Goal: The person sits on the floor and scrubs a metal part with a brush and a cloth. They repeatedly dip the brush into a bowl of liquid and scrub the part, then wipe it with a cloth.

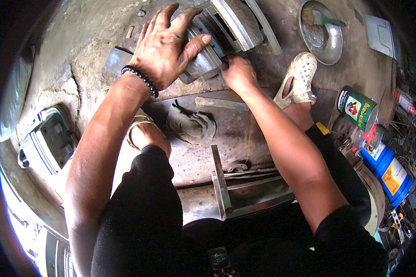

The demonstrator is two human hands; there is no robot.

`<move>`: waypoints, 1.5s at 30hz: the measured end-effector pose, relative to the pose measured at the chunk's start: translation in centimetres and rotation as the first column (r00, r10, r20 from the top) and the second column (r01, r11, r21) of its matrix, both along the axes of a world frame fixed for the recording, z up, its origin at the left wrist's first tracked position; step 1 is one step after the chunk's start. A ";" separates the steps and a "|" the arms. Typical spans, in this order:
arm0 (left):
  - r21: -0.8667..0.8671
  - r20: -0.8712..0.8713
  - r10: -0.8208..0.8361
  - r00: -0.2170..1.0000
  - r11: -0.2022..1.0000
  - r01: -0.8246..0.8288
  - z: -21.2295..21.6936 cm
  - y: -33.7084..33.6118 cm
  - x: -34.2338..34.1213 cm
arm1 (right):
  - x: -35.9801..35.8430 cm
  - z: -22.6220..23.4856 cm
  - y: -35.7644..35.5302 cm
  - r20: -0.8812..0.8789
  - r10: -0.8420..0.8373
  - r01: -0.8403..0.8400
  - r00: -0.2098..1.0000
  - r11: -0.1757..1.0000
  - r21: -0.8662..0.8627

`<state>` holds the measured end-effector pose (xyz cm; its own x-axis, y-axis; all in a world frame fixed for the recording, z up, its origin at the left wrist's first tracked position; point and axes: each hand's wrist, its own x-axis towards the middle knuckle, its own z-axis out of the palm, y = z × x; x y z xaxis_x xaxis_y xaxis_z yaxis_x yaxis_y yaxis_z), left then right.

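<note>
The left hand (161, 53), grip released and fingers spread, lies over the left end of the metal block (205, 63), whose long axis slants forward-right; the right hand (240, 74) curls at its near edge, grasp hidden, cannot tell.

The left hand (164, 53) covered part of the grey metal fixture (242, 27), itself cut off by the upper edge. The right hand (239, 74) hid its fingertips; small clutter (404, 159) remained indistinct.
</note>
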<state>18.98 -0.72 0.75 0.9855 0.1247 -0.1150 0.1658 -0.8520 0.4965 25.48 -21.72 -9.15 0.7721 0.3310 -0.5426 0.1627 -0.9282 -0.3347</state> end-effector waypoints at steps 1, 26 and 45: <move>-0.001 0.020 -0.003 1.000 1.000 0.003 0.2 -0.1 0.0 | 0.0 0.0 -0.1 0.007 0.017 -0.017 1.000 1.000 -0.002; -0.139 0.204 -0.096 0.974 0.982 0.126 -2.2 1.6 0.3 | -1.1 -0.4 -0.2 0.043 -0.105 0.108 0.993 0.992 -0.059; -0.088 0.089 -0.277 0.957 0.955 0.285 -1.3 3.2 0.9 | -0.4 -0.3 0.1 0.044 -0.062 0.067 0.997 0.991 -0.112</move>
<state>19.93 2.48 -0.51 0.9853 -0.1666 -0.0371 -0.1142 -0.8048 0.5825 25.13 -21.63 -9.47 0.8116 0.2176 -0.5422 0.1123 -0.9689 -0.2207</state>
